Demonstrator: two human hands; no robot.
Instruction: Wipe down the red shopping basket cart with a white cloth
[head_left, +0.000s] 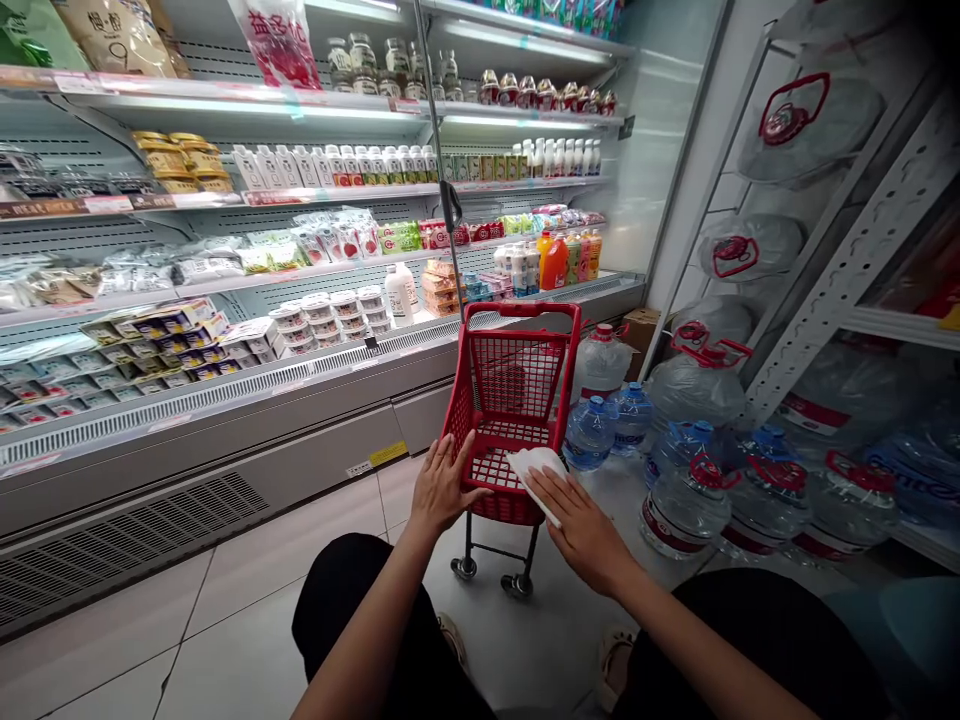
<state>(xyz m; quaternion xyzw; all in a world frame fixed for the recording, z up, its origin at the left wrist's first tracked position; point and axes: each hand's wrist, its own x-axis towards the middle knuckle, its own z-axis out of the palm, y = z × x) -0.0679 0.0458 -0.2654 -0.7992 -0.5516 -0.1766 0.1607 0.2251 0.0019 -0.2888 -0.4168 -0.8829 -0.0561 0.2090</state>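
Note:
A small red shopping cart (517, 420) with a grid-patterned basket stands upright on the floor between my knees. My left hand (442, 487) rests on its left front corner, fingers stretched and thumb spread along the front edge. A folded white cloth (536, 462) lies over the right part of the front rim. My right hand (574, 510) presses it there, fingers extended together on top, the palm side hidden. No goods show inside the basket. Below it are grey legs and caster wheels (517, 584).
An open refrigerated display case (300, 390) with yogurts, bottles and packets runs along the left and back. Large water bottles (684, 508) stand on the floor at right, beside a white metal rack (817, 290). Pale floor tiles (232, 600) extend to the left.

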